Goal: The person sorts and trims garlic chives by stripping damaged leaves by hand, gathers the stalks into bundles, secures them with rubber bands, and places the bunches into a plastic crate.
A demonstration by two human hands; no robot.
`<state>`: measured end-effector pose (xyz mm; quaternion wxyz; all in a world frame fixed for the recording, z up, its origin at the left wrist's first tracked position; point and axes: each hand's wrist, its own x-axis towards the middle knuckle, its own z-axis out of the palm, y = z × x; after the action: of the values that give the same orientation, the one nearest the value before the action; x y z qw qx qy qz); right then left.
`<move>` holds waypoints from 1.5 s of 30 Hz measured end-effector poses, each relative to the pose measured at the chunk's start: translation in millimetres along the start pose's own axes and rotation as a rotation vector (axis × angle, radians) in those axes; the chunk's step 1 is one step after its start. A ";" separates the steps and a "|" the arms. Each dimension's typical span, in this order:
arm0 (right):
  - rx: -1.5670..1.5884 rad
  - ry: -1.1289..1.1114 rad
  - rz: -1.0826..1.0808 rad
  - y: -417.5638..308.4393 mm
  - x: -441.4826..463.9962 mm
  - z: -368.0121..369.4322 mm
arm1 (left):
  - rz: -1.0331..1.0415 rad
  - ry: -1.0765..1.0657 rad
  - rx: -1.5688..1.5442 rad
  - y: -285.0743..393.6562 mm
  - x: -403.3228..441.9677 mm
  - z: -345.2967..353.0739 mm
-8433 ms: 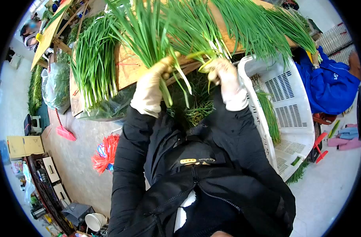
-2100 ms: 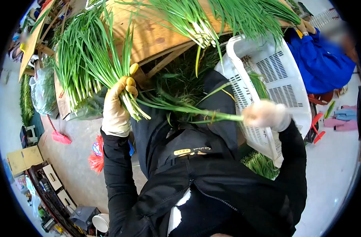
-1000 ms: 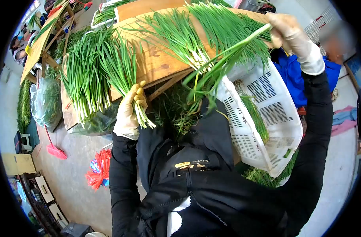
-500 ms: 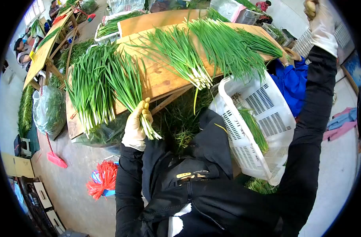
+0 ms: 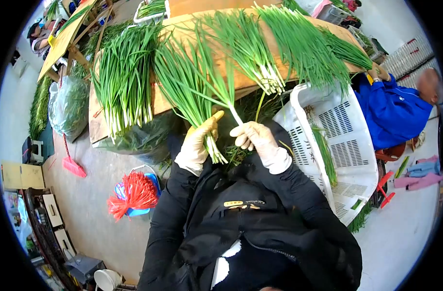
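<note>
My left hand [image 5: 200,141], in a pale glove with yellowed fingers, is closed around a bunch of garlic chives [image 5: 185,89], its white stem ends poking out below the fist. Just to the right, my gloved right hand [image 5: 255,140] pinches the white lower end of a few chives [image 5: 225,89], whose leaves fan up across the bunch. Other chives lie on the wooden table [image 5: 158,103]: a thick pile [image 5: 126,82] on the left, a smaller bundle [image 5: 253,53] in the middle and a long heap [image 5: 299,48] on the right.
A white slatted crate [image 5: 345,126] with some chives stands tilted to my right. Beyond it sits a person in blue [image 5: 393,109]. On the left are a bulging plastic bag [image 5: 68,109], a pink broom head [image 5: 74,166] and a bundle of red ties [image 5: 134,194].
My right hand has come down from the upper right and now holds a few chives beside the bunch. My left hand keeps its hold. The view has shifted, showing more of the person in blue.
</note>
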<state>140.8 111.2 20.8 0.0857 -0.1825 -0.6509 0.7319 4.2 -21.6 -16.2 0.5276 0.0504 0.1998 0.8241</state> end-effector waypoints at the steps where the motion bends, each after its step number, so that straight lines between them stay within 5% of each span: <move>1: 0.016 -0.025 0.014 9.0 -1.3 2.6 | 0.000 0.026 0.038 -2.9 0.4 -3.8; 5: 0.020 -0.181 0.043 26.1 -8.1 9.9 | 0.072 0.247 0.240 -9.3 0.4 -5.0; 10: -0.040 -0.454 0.130 23.3 2.1 0.7 | 0.046 0.281 0.280 -8.5 1.5 -6.1; 15: 0.049 -0.131 0.111 12.6 26.6 4.1 | 0.032 0.290 0.295 -12.6 1.6 -3.6; 20: -0.035 -0.096 0.139 27.1 42.3 6.3 | 0.062 0.238 0.330 -20.6 -2.2 -0.3; 22: -0.213 -0.052 0.016 21.2 35.8 9.8 | 0.054 0.273 0.304 -27.6 -1.6 -2.2; 24: -0.780 0.179 -0.600 29.4 31.8 12.8 | 0.129 0.362 0.244 -36.3 1.8 4.5; 30: -0.652 0.343 -0.745 58.7 -12.6 9.3 | 0.127 0.413 0.103 -36.5 14.3 19.3; 32: -0.694 0.286 -0.556 89.6 -41.1 -3.1 | 0.140 0.405 0.115 -31.9 13.4 17.9; 34: 0.177 0.180 0.360 117.3 -62.6 -14.6 | 0.152 0.400 0.123 -28.9 12.2 15.6; 36: 0.095 -0.191 0.845 164.2 -59.7 -48.3 | 0.135 0.341 0.167 -25.9 9.9 12.7; 39: -0.893 -0.474 0.870 94.7 -32.0 -29.3 | 0.112 0.245 0.169 -19.8 -1.7 26.4; 40: -1.056 -0.437 0.586 96.5 -20.2 -34.7 | 0.086 0.171 0.164 -18.2 -8.9 30.0; 42: 0.125 -0.414 0.395 81.4 -2.8 -47.7 | 0.080 0.110 0.289 -17.8 -27.1 45.4; 44: 0.551 -0.770 0.171 26.2 14.5 -23.5 | -0.018 0.018 0.378 -26.4 -36.9 45.4; 45: 0.604 -0.767 0.069 24.5 23.3 -18.2 | -0.129 0.020 0.390 -30.5 -41.7 45.6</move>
<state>129.0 133.1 -8.5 -0.1356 0.1119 -0.3876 0.9049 61.8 -35.1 19.2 0.5575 0.1305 0.3636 0.7348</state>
